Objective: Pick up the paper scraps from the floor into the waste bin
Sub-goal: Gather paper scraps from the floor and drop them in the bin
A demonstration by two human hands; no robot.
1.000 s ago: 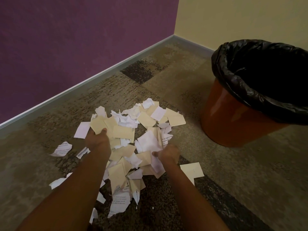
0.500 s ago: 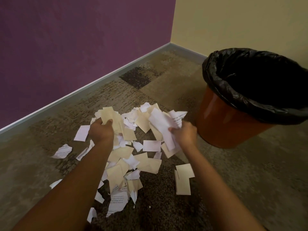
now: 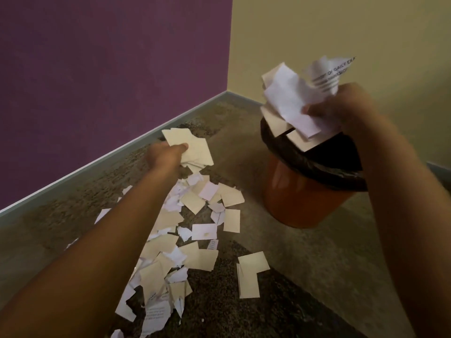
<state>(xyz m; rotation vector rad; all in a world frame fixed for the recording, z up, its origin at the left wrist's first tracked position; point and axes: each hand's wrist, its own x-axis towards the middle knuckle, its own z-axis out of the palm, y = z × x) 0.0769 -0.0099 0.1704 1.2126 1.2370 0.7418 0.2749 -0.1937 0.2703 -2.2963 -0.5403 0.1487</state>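
Observation:
An orange waste bin (image 3: 300, 198) with a black liner stands on the carpet at the right. My right hand (image 3: 341, 106) is raised above its mouth, gripping a bunch of white and cream paper scraps (image 3: 290, 98). My left hand (image 3: 166, 154) is lifted over the floor to the left of the bin, gripping several cream scraps (image 3: 192, 147). Many white and cream scraps (image 3: 190, 242) lie spread on the carpet below my left arm, which hides some of them.
A purple wall (image 3: 109, 69) with a grey skirting board runs along the left. A cream wall (image 3: 341, 32) stands behind the bin; the two meet in a corner. Brown patterned carpet (image 3: 317, 276) covers the floor.
Both hands have risen from the pile with scraps in them. The right hand moved up and right over the bin; the left hand lifted toward the wall side.

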